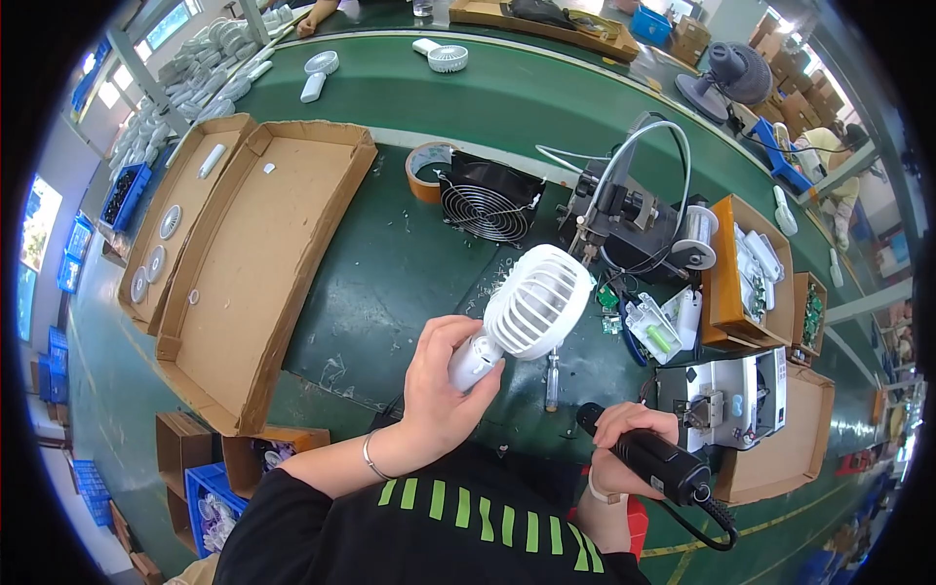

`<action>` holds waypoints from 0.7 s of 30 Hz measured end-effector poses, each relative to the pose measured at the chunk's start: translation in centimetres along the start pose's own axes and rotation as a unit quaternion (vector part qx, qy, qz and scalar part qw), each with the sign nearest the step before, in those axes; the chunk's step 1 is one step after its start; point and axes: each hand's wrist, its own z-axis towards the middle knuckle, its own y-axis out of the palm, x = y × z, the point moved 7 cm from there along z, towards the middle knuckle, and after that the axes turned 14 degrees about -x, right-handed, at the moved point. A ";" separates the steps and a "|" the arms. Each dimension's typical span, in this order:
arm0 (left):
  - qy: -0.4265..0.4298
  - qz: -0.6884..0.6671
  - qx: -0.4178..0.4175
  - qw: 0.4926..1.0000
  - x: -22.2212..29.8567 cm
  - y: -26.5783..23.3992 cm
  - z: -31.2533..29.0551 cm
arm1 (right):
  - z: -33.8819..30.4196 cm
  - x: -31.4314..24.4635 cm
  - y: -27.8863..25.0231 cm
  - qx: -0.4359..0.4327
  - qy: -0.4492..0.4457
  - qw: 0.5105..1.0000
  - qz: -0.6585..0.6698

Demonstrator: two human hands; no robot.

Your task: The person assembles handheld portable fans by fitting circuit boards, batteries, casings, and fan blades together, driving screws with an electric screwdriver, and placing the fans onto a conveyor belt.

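Observation:
My left hand [439, 390] is wrapped round the handle of a white handheld fan [539, 302], its round slatted head tilted up to the right. In my right hand [629, 444] is a black electric screwdriver [655, 464], its cord hanging at the lower right and its front end pointing left. The two tools are apart. Below the fan head, a small screwdriver [553, 380] with a clear handle lies on the green table. A white screw feeder [736, 400] stands just right of my right hand. Opened white fan parts [655, 331] and small green circuit boards [608, 297] lie beyond it.
Cardboard trays [219, 292] fill the left side. At the back stand a tape roll [426, 174], a black cooling fan [490, 202] and a black soldering machine [624, 200] with a wire spool [698, 237]. Farther off, a green conveyor [390, 88] carries white fans. A parts box [723, 278] sits right.

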 end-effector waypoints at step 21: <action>0.055 -0.358 -0.039 0.931 -1.1 1.1 -1.9 | 0.0 0.2 0.0 0.026 0.000 0.999 -0.030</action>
